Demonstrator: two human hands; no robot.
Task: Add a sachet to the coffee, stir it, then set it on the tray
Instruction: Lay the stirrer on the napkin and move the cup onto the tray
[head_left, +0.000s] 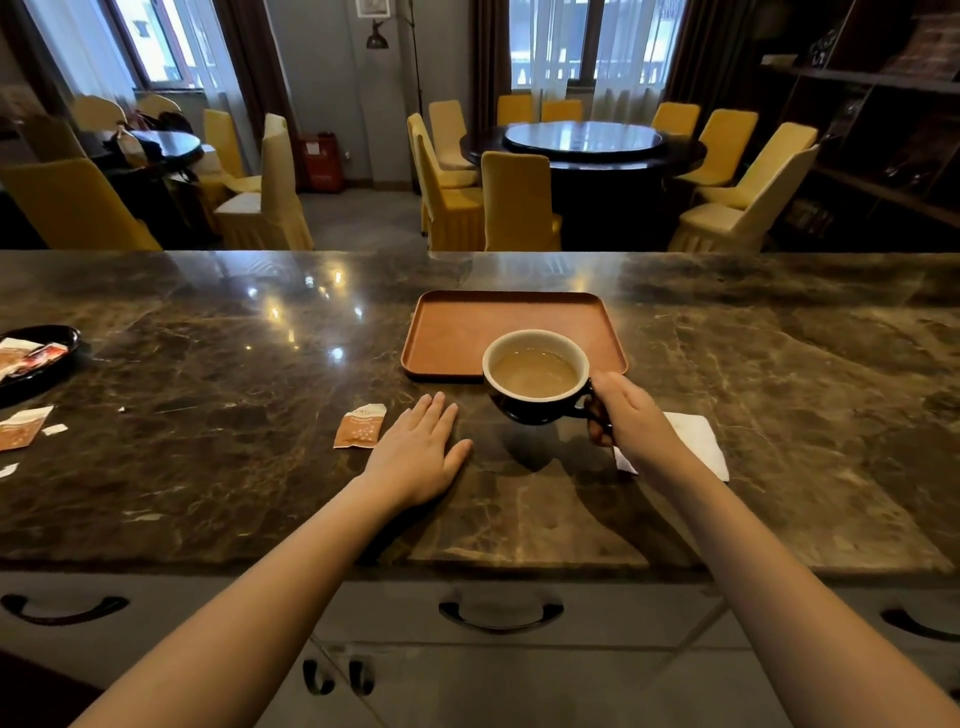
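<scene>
A dark cup (537, 400) with a white inside holds milky coffee. My right hand (631, 415) grips its handle and holds it in the air above the counter, in front of the near edge of the orange-brown tray (467, 332). The tray lies bare on the dark marble counter. My left hand (418, 452) rests flat on the counter with fingers together, holding nothing. A torn-open orange sachet (360, 426) lies just left of that hand.
A white napkin (698, 447) lies under my right wrist. At the far left stand a black dish (49, 364) with sachets, another torn sachet (23, 426) and paper scraps. Beyond the counter are yellow chairs and round tables.
</scene>
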